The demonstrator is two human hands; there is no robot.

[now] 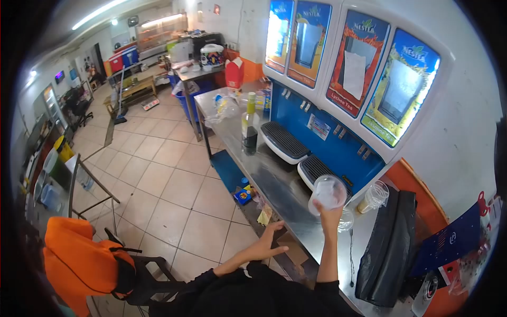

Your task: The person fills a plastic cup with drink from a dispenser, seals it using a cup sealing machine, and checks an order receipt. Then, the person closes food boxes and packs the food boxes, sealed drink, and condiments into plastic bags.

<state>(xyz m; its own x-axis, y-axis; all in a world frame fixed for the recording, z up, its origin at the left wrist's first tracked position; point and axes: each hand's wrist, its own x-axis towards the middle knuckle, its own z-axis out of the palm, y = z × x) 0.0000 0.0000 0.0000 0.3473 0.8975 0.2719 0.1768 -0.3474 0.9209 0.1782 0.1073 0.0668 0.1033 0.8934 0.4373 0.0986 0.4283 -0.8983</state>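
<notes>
My right hand (328, 212) is wrapped round a clear plastic cup (330, 192) and holds it over the steel counter (285, 190), in front of the drink dispenser's right drip tray (315, 171). Below the cup, a clear round lid or cup (346, 219) rests on the counter. Stacked clear cups (375, 195) lie to its right. My left hand (266, 243) hangs in the air left of the counter's edge, fingers apart and holding nothing.
A dark bottle (250, 127) stands on the counter beside the left drip tray (284, 141). Black plastic (388, 248) lies at the right. An orange cloth (84, 261) drapes a chair at the lower left. Shelves run under the counter.
</notes>
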